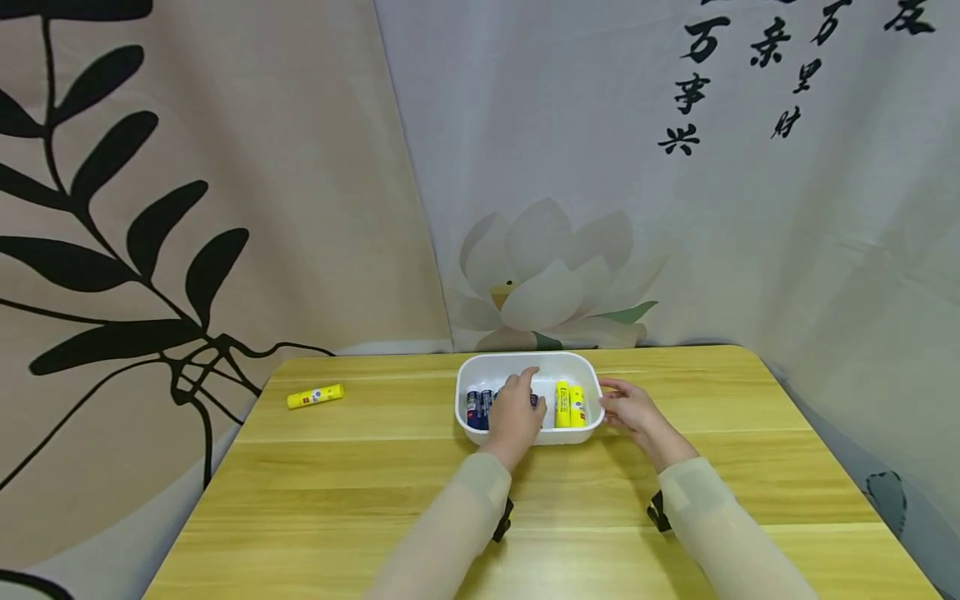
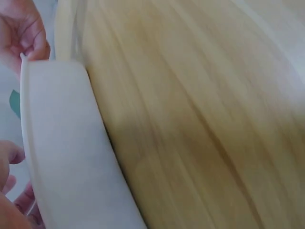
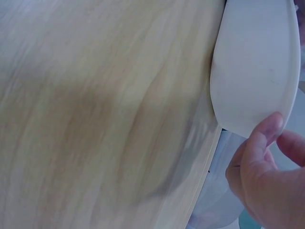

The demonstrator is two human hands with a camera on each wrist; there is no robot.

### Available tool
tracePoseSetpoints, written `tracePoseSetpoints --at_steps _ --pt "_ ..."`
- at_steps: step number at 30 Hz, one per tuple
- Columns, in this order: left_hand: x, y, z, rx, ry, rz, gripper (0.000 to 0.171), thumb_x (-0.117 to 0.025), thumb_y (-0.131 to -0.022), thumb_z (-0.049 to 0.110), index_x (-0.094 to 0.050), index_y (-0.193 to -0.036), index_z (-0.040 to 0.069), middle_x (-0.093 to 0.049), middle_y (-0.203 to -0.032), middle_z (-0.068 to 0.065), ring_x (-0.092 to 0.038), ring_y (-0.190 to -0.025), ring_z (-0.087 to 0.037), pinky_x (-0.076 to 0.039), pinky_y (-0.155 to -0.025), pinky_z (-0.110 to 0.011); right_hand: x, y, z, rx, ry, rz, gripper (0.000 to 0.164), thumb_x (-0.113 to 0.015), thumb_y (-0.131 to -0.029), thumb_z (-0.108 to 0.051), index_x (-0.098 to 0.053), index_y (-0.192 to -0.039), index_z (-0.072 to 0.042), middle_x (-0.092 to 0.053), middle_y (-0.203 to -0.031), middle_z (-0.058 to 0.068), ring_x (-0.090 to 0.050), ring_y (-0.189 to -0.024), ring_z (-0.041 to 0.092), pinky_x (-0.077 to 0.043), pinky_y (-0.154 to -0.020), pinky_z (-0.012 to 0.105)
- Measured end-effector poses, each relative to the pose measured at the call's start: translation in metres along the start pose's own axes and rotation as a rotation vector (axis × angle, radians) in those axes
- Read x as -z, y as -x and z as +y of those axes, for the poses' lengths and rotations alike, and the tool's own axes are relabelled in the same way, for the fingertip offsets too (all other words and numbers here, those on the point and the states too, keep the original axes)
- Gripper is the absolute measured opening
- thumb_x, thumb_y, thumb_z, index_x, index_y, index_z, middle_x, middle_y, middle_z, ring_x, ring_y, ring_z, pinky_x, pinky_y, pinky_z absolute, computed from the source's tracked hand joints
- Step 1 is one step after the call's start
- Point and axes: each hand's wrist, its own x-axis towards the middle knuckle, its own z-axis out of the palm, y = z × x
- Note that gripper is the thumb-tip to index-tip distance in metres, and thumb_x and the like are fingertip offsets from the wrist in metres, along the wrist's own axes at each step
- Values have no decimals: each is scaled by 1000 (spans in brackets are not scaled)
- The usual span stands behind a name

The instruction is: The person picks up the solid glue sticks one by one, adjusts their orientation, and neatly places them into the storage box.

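A white plastic box [image 1: 534, 436] stands near the table's far edge. Inside it, several dark blue cylinders [image 1: 473, 410] line the left side, and two yellow tubes [image 1: 562, 405], like glue sticks, lie side by side at the right. My left hand [image 1: 513, 417] reaches over the near wall into the box, fingers spread above the dark cylinders and partly covering them. In the left wrist view, the box wall hides part of its fingers. With thumb and fingertips, my right hand [image 3: 267, 167] pinches the box's right rim.
Another yellow tube [image 1: 315, 396] lies on the wooden table [image 1: 360, 483], well left of the box. Behind the table hangs a printed cloth [image 1: 360, 167] with leaves, a lotus and dark characters. Dark straps [image 1: 503, 521] show at both wrists.
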Motion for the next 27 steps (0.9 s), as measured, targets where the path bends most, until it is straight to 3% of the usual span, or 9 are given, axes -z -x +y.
tracePoseSetpoints --at_steps 6,13,19,23,27 --pt "21 2 -28 -71 48 52 47 -64 -87 23 -51 -132 21 -60 -101 -2 -56 -91 -18 -50 -74 -34 0 0 1 -7 7 8 48 -50 -95 -3 -40 -142 -4 -49 -107 12 -60 -88 20 -53 -75 27" --pt "51 11 -75 -151 70 119 47 -65 -86 17 -52 -132 16 -59 -105 -4 -55 -94 -18 -51 -69 -32 0 2 1 4 3 -10 49 -50 -94 -3 -38 -142 -2 -49 -109 14 -59 -84 18 -53 -73 26" --pt "79 18 -127 -86 47 133 48 -64 -88 17 -49 -133 14 -55 -116 -9 -52 -106 -24 -50 -84 -40 0 -1 1 -3 15 0 48 -50 -94 -3 -39 -142 -4 -48 -107 12 -59 -85 18 -53 -74 26" --pt "99 23 -171 -55 -40 134 50 -63 -88 16 -47 -134 9 -52 -118 -15 -51 -106 -30 -49 -82 -44 0 -1 1 -4 13 4 48 -49 -95 -2 -39 -142 -4 -48 -105 11 -60 -86 19 -54 -74 27" --pt "118 26 -215 43 -146 113 53 -63 -88 19 -44 -135 4 -48 -121 -21 -47 -108 -38 -47 -79 -51 0 0 0 -10 14 10 49 -49 -95 -2 -39 -142 -5 -48 -106 11 -60 -86 19 -54 -75 28"
